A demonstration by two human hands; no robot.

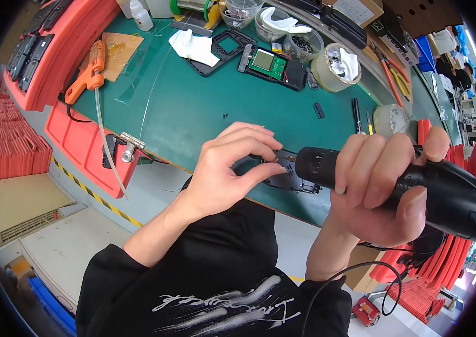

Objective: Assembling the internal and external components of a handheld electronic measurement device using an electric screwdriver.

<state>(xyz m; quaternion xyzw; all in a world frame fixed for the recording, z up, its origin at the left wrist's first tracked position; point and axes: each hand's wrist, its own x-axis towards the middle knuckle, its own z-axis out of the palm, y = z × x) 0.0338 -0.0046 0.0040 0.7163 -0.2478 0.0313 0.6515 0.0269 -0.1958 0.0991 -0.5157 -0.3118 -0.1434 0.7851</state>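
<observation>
Black and bulky, an electric screwdriver [406, 185] is gripped in the right hand [384, 191], fingers wrapped around its body. Its tip is pinched by the left hand [227, 168] (thumb against forefinger) just above a black plastic part [291, 178] at the green mat's [193, 106] near edge.

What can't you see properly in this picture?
- Head view: the tip of the black electric screwdriver is hidden behind the left hand fingers.
- The black plastic part on the green mat is mostly covered by both hands.
- The screwdriver's back end is cut off by the dark right rim.
- The small black bits are too small to tell.
</observation>
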